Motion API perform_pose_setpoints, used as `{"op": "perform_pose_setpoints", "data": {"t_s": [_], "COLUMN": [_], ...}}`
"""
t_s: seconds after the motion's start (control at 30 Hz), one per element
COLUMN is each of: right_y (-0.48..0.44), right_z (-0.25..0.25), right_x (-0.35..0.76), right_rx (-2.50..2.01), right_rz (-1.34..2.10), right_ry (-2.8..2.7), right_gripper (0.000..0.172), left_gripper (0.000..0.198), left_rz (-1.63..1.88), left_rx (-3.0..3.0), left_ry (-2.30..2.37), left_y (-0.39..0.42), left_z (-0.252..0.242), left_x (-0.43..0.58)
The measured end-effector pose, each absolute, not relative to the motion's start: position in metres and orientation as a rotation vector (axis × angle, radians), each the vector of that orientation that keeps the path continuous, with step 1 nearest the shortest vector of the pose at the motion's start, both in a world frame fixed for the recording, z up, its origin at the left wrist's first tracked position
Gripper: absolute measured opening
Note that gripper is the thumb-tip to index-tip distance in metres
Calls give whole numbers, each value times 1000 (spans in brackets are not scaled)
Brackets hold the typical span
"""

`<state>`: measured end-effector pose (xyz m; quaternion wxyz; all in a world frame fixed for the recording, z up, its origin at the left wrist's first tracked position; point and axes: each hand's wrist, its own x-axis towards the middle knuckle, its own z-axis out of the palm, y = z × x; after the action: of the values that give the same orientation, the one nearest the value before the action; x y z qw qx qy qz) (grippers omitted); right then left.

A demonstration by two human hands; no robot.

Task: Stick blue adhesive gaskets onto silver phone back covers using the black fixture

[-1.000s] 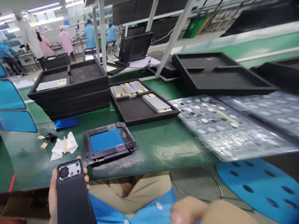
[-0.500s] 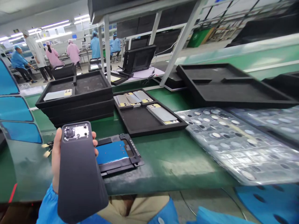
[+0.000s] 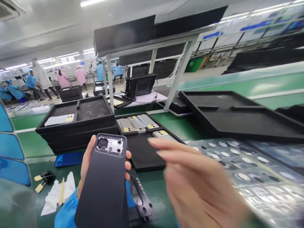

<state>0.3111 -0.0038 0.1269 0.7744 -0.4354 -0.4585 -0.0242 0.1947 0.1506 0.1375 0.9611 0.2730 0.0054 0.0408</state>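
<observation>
My left hand (image 3: 86,164) is closed round a dark grey phone back cover (image 3: 104,186) with a silver camera cut-out at its top, held upright in front of me. My right hand (image 3: 197,183) is raised beside it, blurred, its fingers stretched out towards the cover and holding nothing. Under the cover lies a black fixture (image 3: 142,198) with a blue panel, mostly hidden. Behind it a black foam tray (image 3: 142,155) carries several pale phone backs (image 3: 136,123).
A stack of black trays (image 3: 78,126) stands at the left with one pale back on top. Clear blister sheets of small lenses (image 3: 249,174) cover the right. White wipes, a stick and black clips (image 3: 47,180) lie at the left. People work far behind.
My left hand has lifted the cover higher and towards the middle. My right hand has come up from below into view beside it. The view has tilted upward.
</observation>
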Motion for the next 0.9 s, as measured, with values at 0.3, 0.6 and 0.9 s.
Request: {"op": "perform_pose_setpoints", "data": {"t_s": [0.3, 0.6, 0.9], "right_y": [64, 61, 55], "right_z": [106, 105, 107], "right_x": [329, 326, 317], "right_rx": [-916, -892, -848], "right_rz": [896, 880, 932], "right_ry": [-832, -748, -675], "right_gripper": [34, 31, 31], "left_gripper": [59, 50, 52], "left_rz": [12, -75, -68], "left_rx": [425, 211, 280], "left_ry": [51, -19, 19], "left_y": [171, 160, 158], "left_z": [109, 109, 108], "left_x": [210, 218, 216]}}
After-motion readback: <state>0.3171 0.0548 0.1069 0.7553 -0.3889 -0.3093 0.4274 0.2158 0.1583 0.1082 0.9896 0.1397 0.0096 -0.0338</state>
